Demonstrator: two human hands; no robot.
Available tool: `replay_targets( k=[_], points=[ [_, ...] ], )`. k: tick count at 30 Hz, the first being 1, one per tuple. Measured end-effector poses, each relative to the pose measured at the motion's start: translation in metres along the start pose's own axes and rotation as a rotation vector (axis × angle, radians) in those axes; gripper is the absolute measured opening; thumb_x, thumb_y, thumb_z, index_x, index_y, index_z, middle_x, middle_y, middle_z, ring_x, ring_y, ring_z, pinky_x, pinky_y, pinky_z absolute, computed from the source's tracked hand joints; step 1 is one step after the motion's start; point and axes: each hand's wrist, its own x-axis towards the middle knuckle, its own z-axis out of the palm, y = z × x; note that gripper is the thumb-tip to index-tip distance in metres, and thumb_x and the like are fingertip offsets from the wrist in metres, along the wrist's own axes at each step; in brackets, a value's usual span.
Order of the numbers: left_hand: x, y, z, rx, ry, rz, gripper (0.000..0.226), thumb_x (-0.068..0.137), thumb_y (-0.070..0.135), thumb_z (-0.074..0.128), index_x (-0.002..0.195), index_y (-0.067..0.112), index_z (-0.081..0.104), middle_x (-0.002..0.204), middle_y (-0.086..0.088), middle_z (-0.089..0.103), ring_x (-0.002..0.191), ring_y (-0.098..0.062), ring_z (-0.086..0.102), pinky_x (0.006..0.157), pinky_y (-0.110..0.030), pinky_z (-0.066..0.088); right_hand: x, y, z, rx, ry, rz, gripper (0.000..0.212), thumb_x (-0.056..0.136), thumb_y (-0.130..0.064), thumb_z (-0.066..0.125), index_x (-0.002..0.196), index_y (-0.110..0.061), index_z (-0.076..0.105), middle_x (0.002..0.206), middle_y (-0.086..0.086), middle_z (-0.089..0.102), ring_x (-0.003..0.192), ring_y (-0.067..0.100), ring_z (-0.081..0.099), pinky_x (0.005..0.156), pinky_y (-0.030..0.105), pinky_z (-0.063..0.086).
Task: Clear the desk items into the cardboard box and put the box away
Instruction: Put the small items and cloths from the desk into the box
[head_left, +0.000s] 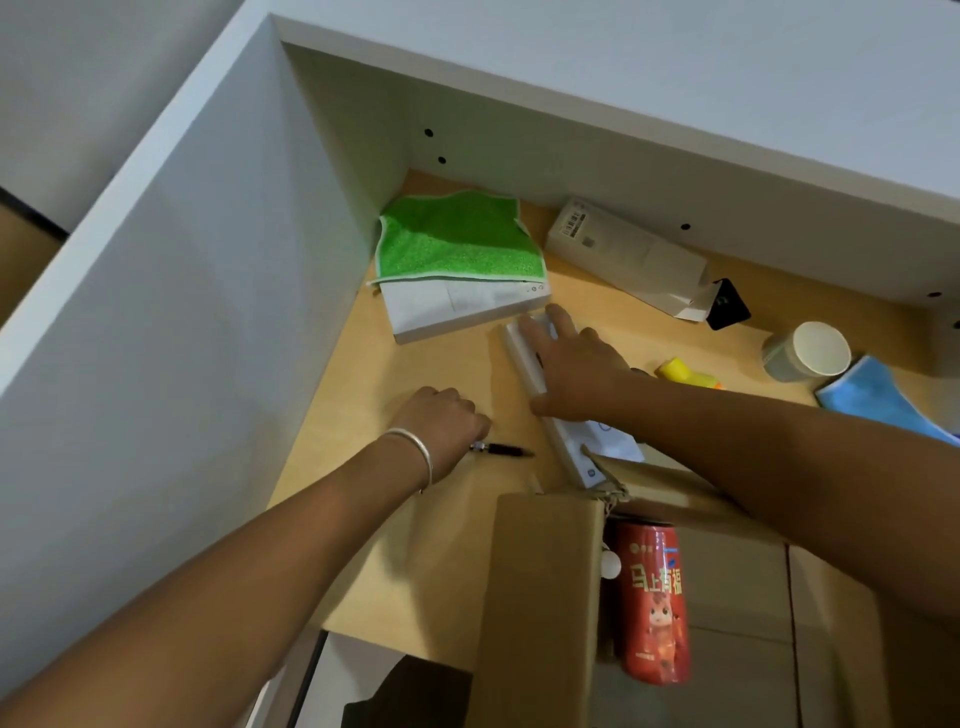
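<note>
An open cardboard box (540, 597) stands at the desk's near edge with a red can (655, 603) inside it. My right hand (571, 364) lies over a long white box (563, 441) that runs toward the cardboard box, fingers spread on its far end, thumb against its side. My left hand (441, 415), with a silver bracelet, is closed on the end of a black pen (501, 449) lying on the wooden desk (415, 545).
At the back left a green cloth (457, 236) lies on a flat white box (467, 306). Another long white box (623, 254), a black item (727, 304), a paper cup (810, 351), a yellow object (680, 371) and a blue cloth (872, 397) lie to the right. White panels enclose the desk.
</note>
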Motion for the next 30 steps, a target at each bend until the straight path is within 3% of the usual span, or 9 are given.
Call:
replay_targets(
  k=[4, 7, 10, 14, 18, 22, 25, 30],
  points=[
    [-0.019, -0.008, -0.02, -0.089, 0.07, -0.133, 0.029, 0.09, 0.01, 0.052, 0.111, 0.029, 0.059, 0.108, -0.001, 0.057, 0.094, -0.026, 0.058, 0.063, -0.033, 0.035, -0.008, -0.001, -0.022, -0.029, 0.155, -0.082, 0.097, 0.071, -0.049, 0.069, 0.147, -0.034, 0.01, 0.157, 0.005, 0.002, 0.118, 0.04, 0.041, 0.072, 0.038, 0.046],
    [-0.038, -0.014, -0.051, -0.15, 0.203, -0.274, 0.024, 0.091, 0.018, 0.054, 0.107, 0.035, 0.058, 0.105, 0.002, 0.056, 0.092, -0.025, 0.061, 0.064, -0.032, 0.042, -0.021, -0.002, -0.044, -0.094, 0.263, -0.105, 0.097, 0.072, -0.051, 0.069, 0.148, -0.035, 0.011, 0.159, 0.006, 0.005, 0.123, 0.038, 0.04, 0.078, 0.04, 0.049],
    [-0.064, -0.008, -0.091, -0.205, 0.314, -0.348, 0.02, 0.093, 0.028, 0.052, 0.11, 0.035, 0.058, 0.107, 0.002, 0.057, 0.097, -0.025, 0.06, 0.064, -0.03, 0.038, -0.045, -0.001, -0.072, -0.1, 0.351, -0.122, 0.09, 0.076, -0.049, 0.067, 0.148, -0.035, 0.014, 0.16, 0.005, 0.005, 0.124, 0.037, 0.038, 0.084, 0.044, 0.049],
    [-0.109, 0.024, -0.141, -0.208, 0.419, -0.353, 0.019, 0.093, 0.033, 0.052, 0.11, 0.037, 0.058, 0.097, 0.009, 0.054, 0.095, -0.02, 0.057, 0.062, -0.03, 0.033, -0.086, 0.007, -0.109, -0.159, 0.452, -0.148, 0.075, 0.08, -0.054, 0.059, 0.144, -0.033, 0.025, 0.159, 0.006, 0.013, 0.123, 0.039, 0.04, 0.094, 0.049, 0.042],
    [-0.158, 0.073, -0.176, -0.236, 0.513, -0.226, 0.016, 0.089, 0.035, 0.054, 0.105, 0.039, 0.058, 0.084, 0.014, 0.048, 0.074, -0.011, 0.046, 0.054, -0.029, 0.034, -0.14, 0.021, -0.131, -0.085, 0.495, -0.133, 0.078, 0.076, -0.052, 0.064, 0.144, -0.033, 0.03, 0.157, 0.005, 0.019, 0.125, 0.039, 0.041, 0.099, 0.05, 0.039],
    [-0.179, 0.126, -0.188, -0.257, 0.43, -0.021, 0.021, 0.085, 0.038, 0.051, 0.103, 0.037, 0.06, 0.085, 0.013, 0.054, 0.074, -0.012, 0.051, 0.054, -0.03, 0.039, -0.212, 0.036, -0.123, 0.005, 0.497, -0.088, 0.081, 0.074, -0.051, 0.064, 0.144, -0.037, 0.027, 0.158, -0.002, 0.016, 0.128, 0.034, 0.039, 0.1, 0.05, 0.041],
    [-0.175, 0.159, -0.183, -0.224, 0.356, 0.065, 0.025, 0.084, 0.041, 0.046, 0.105, 0.037, 0.059, 0.092, 0.011, 0.057, 0.084, -0.014, 0.056, 0.062, -0.034, 0.045, -0.269, 0.051, -0.099, 0.042, 0.468, -0.025, 0.084, 0.076, -0.05, 0.066, 0.146, -0.037, 0.022, 0.157, -0.005, 0.014, 0.127, 0.03, 0.039, 0.091, 0.043, 0.043],
    [-0.156, 0.202, -0.163, 0.016, 0.168, 0.169, 0.021, 0.094, 0.036, 0.049, 0.114, 0.036, 0.055, 0.107, 0.01, 0.057, 0.101, -0.015, 0.052, 0.07, -0.029, 0.037, -0.35, 0.071, -0.046, 0.061, 0.403, 0.023, 0.087, 0.07, -0.057, 0.054, 0.147, -0.04, 0.018, 0.158, -0.007, 0.013, 0.13, 0.024, 0.039, 0.089, 0.04, 0.047]
  ],
)
